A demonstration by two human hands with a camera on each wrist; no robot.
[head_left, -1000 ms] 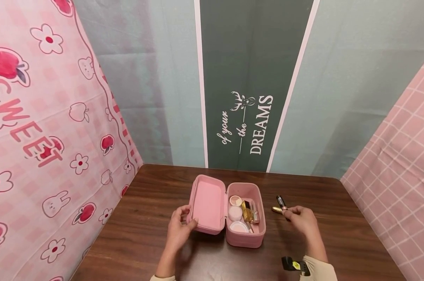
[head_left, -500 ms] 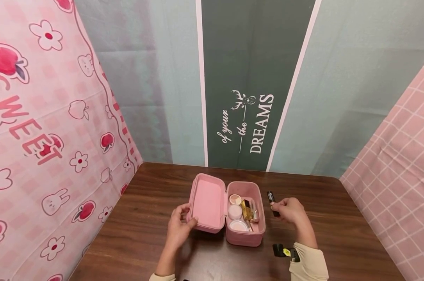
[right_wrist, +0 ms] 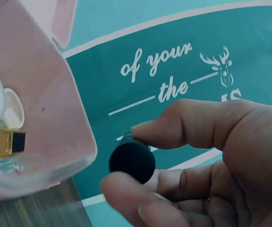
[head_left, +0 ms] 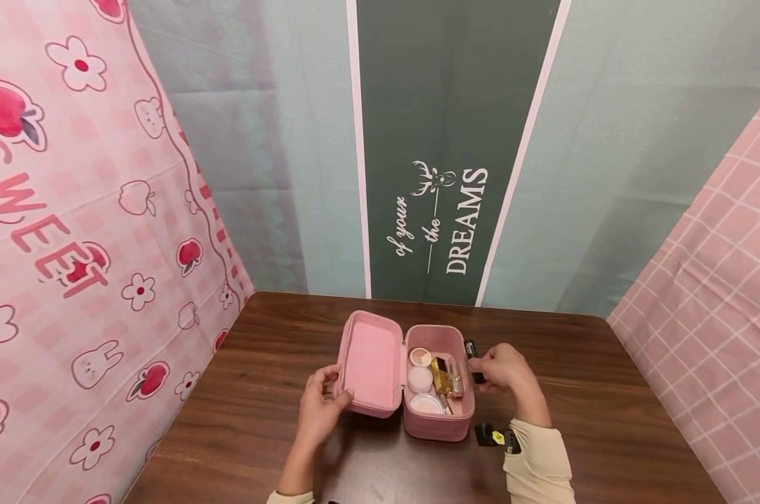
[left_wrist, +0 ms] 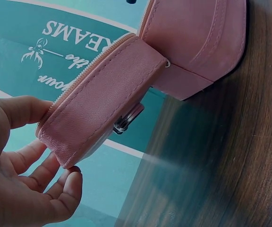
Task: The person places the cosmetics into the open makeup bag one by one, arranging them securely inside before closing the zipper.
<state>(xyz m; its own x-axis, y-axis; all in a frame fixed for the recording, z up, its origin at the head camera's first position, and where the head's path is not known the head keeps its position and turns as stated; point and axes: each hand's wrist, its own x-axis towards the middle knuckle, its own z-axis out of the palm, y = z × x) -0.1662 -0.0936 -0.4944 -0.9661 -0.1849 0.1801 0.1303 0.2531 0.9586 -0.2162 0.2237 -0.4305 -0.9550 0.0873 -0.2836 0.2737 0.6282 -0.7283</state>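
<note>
Black tube (right_wrist: 132,163), pinched by the right hand (head_left: 504,367), has neared the pink case (head_left: 439,428), not yet inside; the left hand (head_left: 319,407) grips its lid (head_left: 374,360).

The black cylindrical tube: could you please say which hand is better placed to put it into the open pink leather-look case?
Probably the right hand: it holds the tube beside the case, while the left hand grips the pink lid.

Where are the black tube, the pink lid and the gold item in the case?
Black tube (right_wrist: 132,162): right wrist view, its round end facing the camera.
Pink lid (head_left: 372,360): head view, middle of its inner face.
Gold item (right_wrist: 3,143): right wrist view, its gold body.
</note>
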